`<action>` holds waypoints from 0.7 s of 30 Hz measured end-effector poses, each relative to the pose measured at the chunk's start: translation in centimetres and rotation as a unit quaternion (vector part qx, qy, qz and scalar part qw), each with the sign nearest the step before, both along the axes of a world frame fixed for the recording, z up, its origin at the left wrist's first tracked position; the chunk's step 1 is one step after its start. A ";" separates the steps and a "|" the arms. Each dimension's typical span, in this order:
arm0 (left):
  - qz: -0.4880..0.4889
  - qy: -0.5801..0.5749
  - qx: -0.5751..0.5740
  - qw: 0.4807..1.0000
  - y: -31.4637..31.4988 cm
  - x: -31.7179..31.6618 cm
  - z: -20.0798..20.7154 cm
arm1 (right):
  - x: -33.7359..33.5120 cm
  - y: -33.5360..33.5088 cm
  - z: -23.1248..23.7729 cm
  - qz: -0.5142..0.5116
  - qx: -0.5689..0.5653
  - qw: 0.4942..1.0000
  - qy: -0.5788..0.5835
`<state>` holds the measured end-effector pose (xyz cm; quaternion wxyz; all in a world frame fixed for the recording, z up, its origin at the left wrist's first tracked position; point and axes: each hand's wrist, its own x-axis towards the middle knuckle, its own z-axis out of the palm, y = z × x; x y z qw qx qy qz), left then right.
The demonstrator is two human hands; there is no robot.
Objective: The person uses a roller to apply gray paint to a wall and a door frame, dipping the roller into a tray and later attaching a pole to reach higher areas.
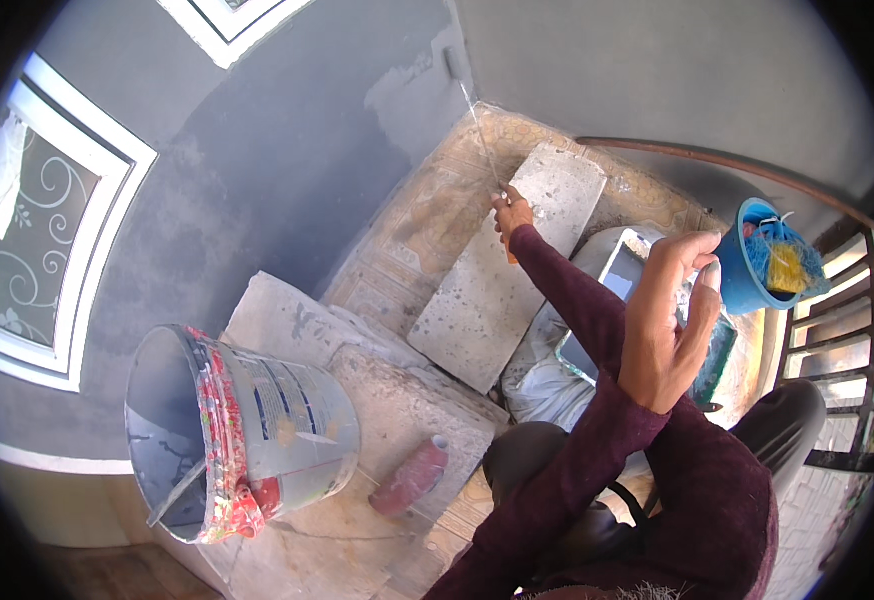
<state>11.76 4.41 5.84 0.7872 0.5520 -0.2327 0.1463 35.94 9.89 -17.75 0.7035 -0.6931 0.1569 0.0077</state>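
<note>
My right hand [512, 215] reaches far ahead, closed around the orange handle of a paint roller [474, 120]. The roller's thin metal rod runs up to its head, which rests on the grey wall [277, 160] near the corner, beside a lighter, wet-looking patch. Over the right forearm crosses my left arm. My left hand [662, 325] is raised close to the camera, fingers loosely curled with a gap to the thumb and nothing visible in it. Behind that hand and the sleeves, a white-rimmed tray [579, 356] is partly hidden.
Pale speckled slabs [497, 290] lie on the tiled floor. A large paint-smeared bucket [297, 420] lies tilted at left, near a reddish cylinder [412, 475]. At right stand a blue bucket [747, 240] with netting inside and a dark metal railing [842, 345]. White-framed windows [122, 150] break the wall.
</note>
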 end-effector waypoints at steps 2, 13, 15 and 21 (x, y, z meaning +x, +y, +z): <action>-0.004 0.000 0.005 1.000 0.3 -0.2 -0.1 | 0.3 0.1 -0.6 -0.002 -0.006 1.000 -0.004; -0.017 -0.020 0.026 0.999 1.5 -0.9 0.5 | 1.3 2.1 -1.6 -0.001 0.000 1.000 -0.014; -0.023 -0.020 0.023 0.999 1.5 -0.8 0.5 | 1.3 1.9 -1.9 -0.001 -0.001 1.000 -0.016; -0.025 -0.005 0.018 0.999 1.6 -0.8 0.6 | 0.5 3.4 -2.1 0.008 0.003 1.000 -0.003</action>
